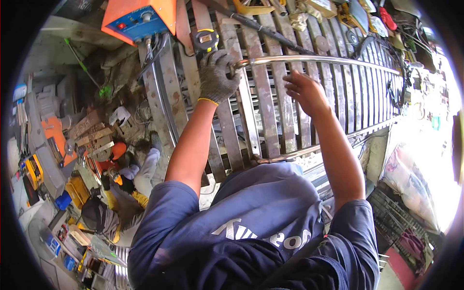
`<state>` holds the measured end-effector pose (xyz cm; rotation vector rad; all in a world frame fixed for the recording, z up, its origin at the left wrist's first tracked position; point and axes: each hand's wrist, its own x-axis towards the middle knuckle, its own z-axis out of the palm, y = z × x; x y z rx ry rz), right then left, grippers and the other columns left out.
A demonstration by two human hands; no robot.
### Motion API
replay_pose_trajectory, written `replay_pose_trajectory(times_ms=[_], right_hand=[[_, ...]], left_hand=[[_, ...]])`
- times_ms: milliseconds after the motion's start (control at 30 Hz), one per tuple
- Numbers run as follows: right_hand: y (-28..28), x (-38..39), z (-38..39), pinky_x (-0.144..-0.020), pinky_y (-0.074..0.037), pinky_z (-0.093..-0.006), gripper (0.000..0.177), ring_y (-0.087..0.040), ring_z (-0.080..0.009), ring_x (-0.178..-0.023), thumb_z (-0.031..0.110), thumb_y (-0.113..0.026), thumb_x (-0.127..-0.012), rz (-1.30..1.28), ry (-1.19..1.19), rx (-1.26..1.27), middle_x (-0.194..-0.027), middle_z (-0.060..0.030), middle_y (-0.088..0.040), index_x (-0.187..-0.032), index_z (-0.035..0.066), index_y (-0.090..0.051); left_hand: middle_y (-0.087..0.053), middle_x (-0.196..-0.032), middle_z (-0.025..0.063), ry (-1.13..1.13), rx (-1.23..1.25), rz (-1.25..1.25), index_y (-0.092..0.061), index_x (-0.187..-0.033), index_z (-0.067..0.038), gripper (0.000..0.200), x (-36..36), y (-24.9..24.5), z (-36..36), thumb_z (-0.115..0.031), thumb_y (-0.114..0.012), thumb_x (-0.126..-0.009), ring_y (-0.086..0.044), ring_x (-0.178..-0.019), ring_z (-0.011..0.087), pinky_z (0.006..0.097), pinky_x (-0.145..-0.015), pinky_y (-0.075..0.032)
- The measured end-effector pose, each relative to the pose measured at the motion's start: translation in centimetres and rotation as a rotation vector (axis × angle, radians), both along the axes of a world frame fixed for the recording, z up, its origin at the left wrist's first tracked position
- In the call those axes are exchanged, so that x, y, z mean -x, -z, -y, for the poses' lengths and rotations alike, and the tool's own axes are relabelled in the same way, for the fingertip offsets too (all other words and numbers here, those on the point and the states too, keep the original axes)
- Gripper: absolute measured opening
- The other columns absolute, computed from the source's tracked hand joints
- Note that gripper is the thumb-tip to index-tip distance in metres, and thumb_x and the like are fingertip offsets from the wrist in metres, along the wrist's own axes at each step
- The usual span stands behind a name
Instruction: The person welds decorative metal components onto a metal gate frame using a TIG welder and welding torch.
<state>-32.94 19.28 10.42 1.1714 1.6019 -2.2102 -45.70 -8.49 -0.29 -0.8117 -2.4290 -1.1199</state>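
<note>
My left hand (218, 77), in a grey knit glove with a yellow cuff, is curled round the bent left end of a shiny metal tube (319, 59). The tube runs to the right across a slatted metal bench. Bare and holding nothing, my right hand (307, 92) hovers just below the tube with its fingers loosely bent and apart. A second shiny tube (299, 153) lies along the near side of the bench, close to my shirt. Beyond my left hand sits a black and yellow tape measure (206, 39).
An orange and blue machine (142, 21) with knobs stands at the upper left. A dark bar (263, 29) lies across the slats (290, 123). Cluttered tools and packages (355, 19) fill the far right. At the left, another person (116, 208) with yellow gloves works low down.
</note>
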Motion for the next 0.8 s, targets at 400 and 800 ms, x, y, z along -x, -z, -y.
replay_pose_trajectory(times_ms=[400,800], right_hand=[[-15.5,-29.9,-12.0,-0.093,-0.059,-0.0342,0.054,-0.074,-0.0175,-0.099,0.029,-0.081,-0.104,-0.200,-0.263,-0.265,-0.118,-0.0127,-0.080,-0.142,-0.006,-0.066],[-9.9,-49.0,-19.1,-0.096,-0.061,-0.0378,0.055,-0.078,-0.0227,-0.106,0.029,-0.080,-0.101,0.163,-0.053,-0.431,-0.120,-0.0202,-0.082,-0.143,-0.006,-0.068]], left_hand=[[-0.062,-0.147,0.0285,0.049,-0.093,0.056,-0.058,-0.145,0.008,0.067,-2.4,2.5,1.6,-0.007,-0.077,-0.082,-0.057,-0.140,0.0451,0.0529,-0.122,-0.044],[-0.055,-0.155,0.0192,0.048,-0.218,0.306,-0.056,-0.154,0.004,0.058,-14.1,-9.9,-7.2,-0.009,-0.074,-0.100,-0.059,-0.138,0.0333,0.0453,-0.117,-0.049]])
